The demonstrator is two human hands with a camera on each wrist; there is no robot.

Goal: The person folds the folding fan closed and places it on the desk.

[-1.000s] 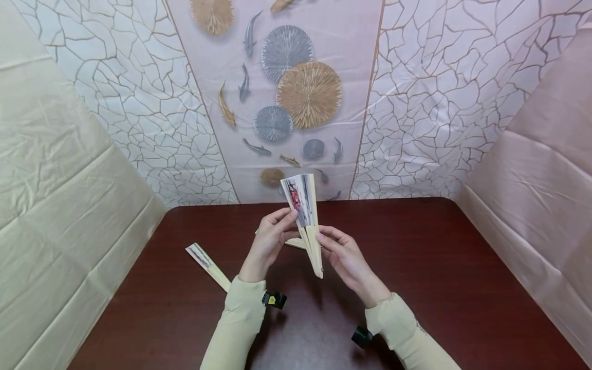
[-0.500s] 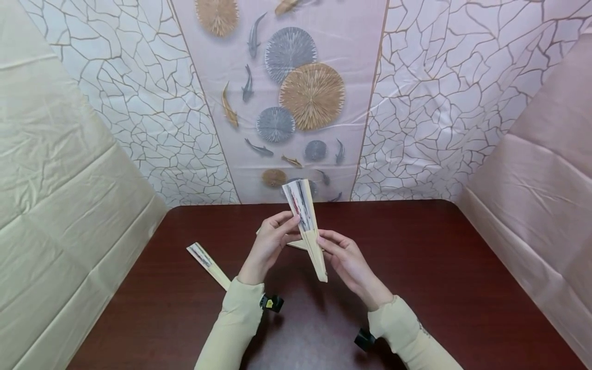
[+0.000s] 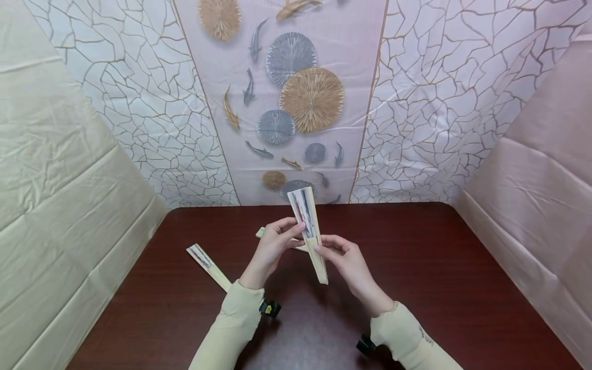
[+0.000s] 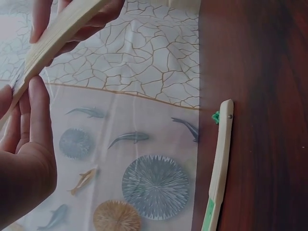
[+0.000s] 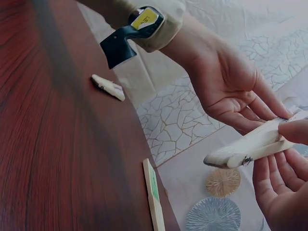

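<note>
Both hands hold a folding fan point(image 3: 316, 261) upright and slightly tilted above the table, its leaf end up and its ribs nearly together. My left hand point(image 3: 269, 253) pinches the painted leaf, thumb in front. Lower down, my right hand point(image 3: 350, 267) pinches the pale wooden ribs between thumb and fingers. A second folding fan point(image 4: 221, 159), with a green strip and a small green tassel, lies on the table behind the hands; they hide part of it in the head view. Left of the left forearm lies a third folding fan point(image 3: 209, 267), its lower end hidden by the sleeve.
The dark red-brown table point(image 3: 462, 288) has rounded far corners. Behind it hangs a cloth point(image 3: 416, 128) with a crackle pattern and fish. Pale cloth walls point(image 3: 69, 205) rise at both sides. A black wrist camera point(image 3: 270, 309) hangs under the left sleeve.
The held fan's leaf has folded narrower, and less of its red painting shows. Both hands have come slightly lower in the head view. The fans on the table lie where they were.
</note>
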